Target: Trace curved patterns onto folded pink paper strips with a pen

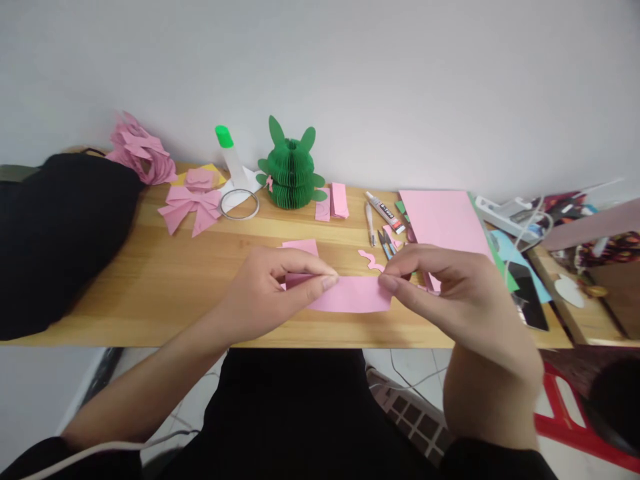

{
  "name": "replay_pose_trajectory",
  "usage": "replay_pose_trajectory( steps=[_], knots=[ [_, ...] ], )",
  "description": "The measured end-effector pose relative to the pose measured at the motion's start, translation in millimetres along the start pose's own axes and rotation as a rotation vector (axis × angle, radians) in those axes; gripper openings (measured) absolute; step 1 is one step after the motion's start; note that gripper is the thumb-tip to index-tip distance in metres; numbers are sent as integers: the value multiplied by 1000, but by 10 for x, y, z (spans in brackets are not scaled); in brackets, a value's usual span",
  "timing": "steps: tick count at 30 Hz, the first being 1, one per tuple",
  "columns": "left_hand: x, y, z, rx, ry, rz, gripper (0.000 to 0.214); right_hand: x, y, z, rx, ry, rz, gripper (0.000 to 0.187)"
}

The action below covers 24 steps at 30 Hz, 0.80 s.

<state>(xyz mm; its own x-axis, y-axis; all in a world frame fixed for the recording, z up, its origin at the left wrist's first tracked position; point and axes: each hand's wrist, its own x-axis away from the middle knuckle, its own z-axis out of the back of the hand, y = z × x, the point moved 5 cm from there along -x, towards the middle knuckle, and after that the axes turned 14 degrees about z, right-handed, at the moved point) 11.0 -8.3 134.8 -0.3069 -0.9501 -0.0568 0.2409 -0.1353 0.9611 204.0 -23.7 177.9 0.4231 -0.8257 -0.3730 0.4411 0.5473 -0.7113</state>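
A strip of pink paper (pixel 353 297) is stretched level between my two hands, above the front edge of the wooden table. My left hand (pixel 273 287) pinches its upper edge between thumb and forefinger. At the strip's right end, my right hand (pixel 440 283) pinches the top corner in the same way. Behind my left hand lies another piece of pink paper (pixel 303 247). A wavy pink paper cutout (pixel 370 259) rests just beyond the strip, beside small thread snips (pixel 387 245) partly covered by my right hand.
A green honeycomb-paper figure (pixel 291 173) stands at the back, near a green-capped glue bottle (pixel 231 157). Pink paper bows (pixel 193 208) and a black cloth item (pixel 65 240) occupy the left. To the right are a glue tube (pixel 385 212), pink sheets (pixel 445 223) and a phone (pixel 527 297).
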Motion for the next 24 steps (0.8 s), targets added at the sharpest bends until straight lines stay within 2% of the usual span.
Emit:
replay_pose_trajectory(
  steps=[6,14,17,20,24],
  knots=[
    [-28,54,-55,-27,-117,16,15,8,-70,-29,26,-55,74,14],
    [39,-30,25,-70,-149,71,15,131,44,37,35,-64,18,17],
    [129,-160,100,-58,-173,114,14,203,150,24,-18,-87,-11,18],
    [220,-386,170,-71,-215,180,17,280,324,-18,-53,-141,-51,17],
    [247,-796,216,-234,-111,289,20,372,695,-191,-135,-344,-143,21]
  ],
)
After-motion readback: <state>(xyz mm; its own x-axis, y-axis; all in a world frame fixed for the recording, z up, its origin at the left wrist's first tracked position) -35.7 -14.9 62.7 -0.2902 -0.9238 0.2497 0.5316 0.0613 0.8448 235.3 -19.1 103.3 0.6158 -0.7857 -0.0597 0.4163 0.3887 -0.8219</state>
